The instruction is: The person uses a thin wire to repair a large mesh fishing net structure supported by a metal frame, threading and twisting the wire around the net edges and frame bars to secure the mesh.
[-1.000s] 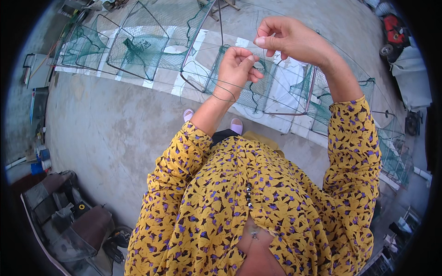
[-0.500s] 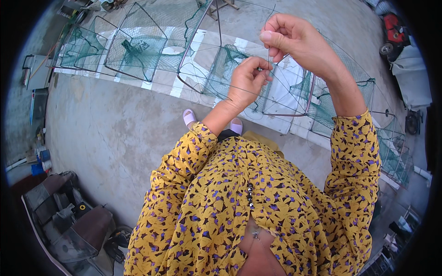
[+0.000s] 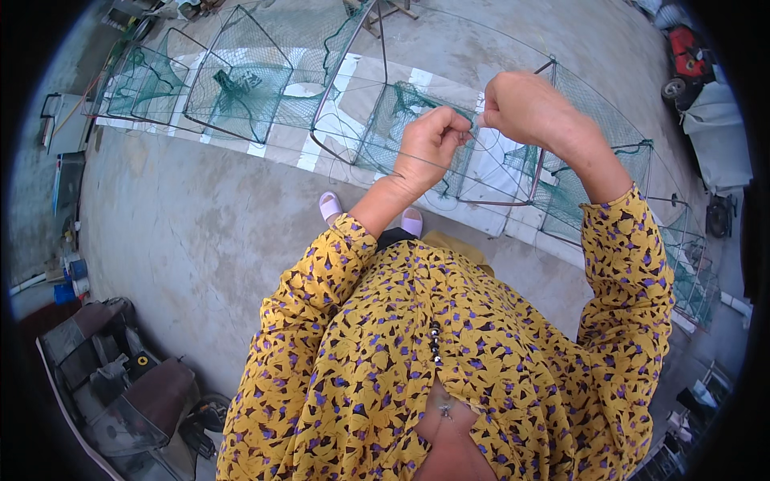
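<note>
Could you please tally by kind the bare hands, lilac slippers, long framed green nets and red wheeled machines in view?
Bare hands: 2 (left hand, right hand)
Lilac slippers: 2 (left slipper, right slipper)
Long framed green net: 1
Red wheeled machine: 1
Total: 6

Two hands are counted: one left hand (image 3: pixel 431 148) and one right hand (image 3: pixel 533 108). One net (image 3: pixel 241 92) is seen, with several frames (image 3: pixel 382 40) whose exact number cannot be told. By the near edge of one sheet (image 3: pixel 311 152), two sandals (image 3: pixel 330 204) are shown. One red machine (image 3: pixel 684 52), with one wheel (image 3: pixel 674 86) visible, is found toward the floor's (image 3: pixel 176 224) far right corner. One shirt (image 3: pixel 497 345) and one pendant (image 3: pixel 444 410) are worn.
</note>
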Action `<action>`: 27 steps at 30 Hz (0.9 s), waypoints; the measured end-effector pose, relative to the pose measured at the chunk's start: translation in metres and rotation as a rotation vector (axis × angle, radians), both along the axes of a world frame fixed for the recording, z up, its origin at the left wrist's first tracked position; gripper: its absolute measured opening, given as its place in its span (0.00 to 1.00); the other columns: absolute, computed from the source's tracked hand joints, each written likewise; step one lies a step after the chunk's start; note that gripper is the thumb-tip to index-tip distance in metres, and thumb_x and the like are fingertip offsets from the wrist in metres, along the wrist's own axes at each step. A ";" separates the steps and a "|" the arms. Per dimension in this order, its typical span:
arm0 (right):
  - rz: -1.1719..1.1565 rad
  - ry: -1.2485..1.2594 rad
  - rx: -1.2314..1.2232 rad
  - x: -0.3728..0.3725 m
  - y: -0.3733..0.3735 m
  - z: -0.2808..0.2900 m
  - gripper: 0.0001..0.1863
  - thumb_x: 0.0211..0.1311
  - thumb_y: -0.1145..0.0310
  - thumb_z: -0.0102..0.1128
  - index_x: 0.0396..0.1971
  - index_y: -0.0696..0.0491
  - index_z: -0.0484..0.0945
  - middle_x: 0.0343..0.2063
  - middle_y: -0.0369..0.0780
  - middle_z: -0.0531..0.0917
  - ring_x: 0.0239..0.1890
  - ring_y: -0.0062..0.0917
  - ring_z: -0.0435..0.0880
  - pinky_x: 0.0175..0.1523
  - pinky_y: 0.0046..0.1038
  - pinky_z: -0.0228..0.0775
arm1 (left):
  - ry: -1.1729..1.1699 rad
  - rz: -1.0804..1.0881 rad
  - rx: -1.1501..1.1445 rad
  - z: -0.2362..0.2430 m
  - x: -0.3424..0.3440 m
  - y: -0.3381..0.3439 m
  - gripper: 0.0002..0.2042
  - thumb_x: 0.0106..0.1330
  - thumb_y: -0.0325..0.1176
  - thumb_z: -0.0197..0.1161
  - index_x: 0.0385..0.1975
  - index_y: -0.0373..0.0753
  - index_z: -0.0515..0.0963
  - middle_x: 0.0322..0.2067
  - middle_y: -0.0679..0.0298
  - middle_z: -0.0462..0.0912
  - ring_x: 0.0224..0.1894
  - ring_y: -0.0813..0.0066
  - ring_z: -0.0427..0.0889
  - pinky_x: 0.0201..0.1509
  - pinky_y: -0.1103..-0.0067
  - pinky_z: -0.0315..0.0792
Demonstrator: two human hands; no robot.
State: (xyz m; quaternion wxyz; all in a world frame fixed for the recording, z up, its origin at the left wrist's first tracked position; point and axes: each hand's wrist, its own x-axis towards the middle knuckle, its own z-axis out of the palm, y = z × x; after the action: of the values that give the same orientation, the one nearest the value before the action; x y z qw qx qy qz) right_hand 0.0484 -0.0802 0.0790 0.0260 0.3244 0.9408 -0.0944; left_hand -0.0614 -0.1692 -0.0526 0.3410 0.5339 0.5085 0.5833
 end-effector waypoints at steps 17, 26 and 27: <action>-0.163 -0.081 -0.850 0.001 0.006 -0.005 0.08 0.45 0.76 0.59 0.27 0.59 0.73 0.20 0.38 0.79 0.18 0.18 0.74 0.24 0.21 0.66 | -0.063 -0.008 -0.032 -0.004 -0.004 0.003 0.07 0.56 0.12 0.47 0.29 0.31 0.70 0.32 0.62 0.76 0.36 0.78 0.77 0.41 0.82 0.74; -0.421 0.539 -0.922 -0.015 0.019 -0.015 0.09 0.60 0.66 0.49 0.34 0.57 0.69 0.27 0.39 0.78 0.25 0.19 0.77 0.27 0.19 0.70 | -0.057 0.005 -0.078 0.003 0.002 0.009 0.06 0.55 0.13 0.50 0.28 0.31 0.70 0.28 0.63 0.77 0.36 0.76 0.79 0.43 0.82 0.75; -0.439 0.599 -0.943 -0.019 0.020 -0.016 0.11 0.62 0.66 0.47 0.38 0.58 0.66 0.27 0.40 0.77 0.27 0.21 0.77 0.30 0.20 0.73 | -0.038 0.014 -0.092 0.005 0.003 0.008 0.03 0.56 0.16 0.53 0.27 0.31 0.70 0.28 0.63 0.77 0.33 0.78 0.79 0.40 0.83 0.74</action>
State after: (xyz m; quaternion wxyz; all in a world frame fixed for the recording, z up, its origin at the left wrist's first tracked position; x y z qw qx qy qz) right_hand 0.0299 -0.0603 0.0628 -0.1193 0.4238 0.6748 -0.5922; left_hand -0.0586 -0.1613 -0.0476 0.3707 0.5029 0.5317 0.5718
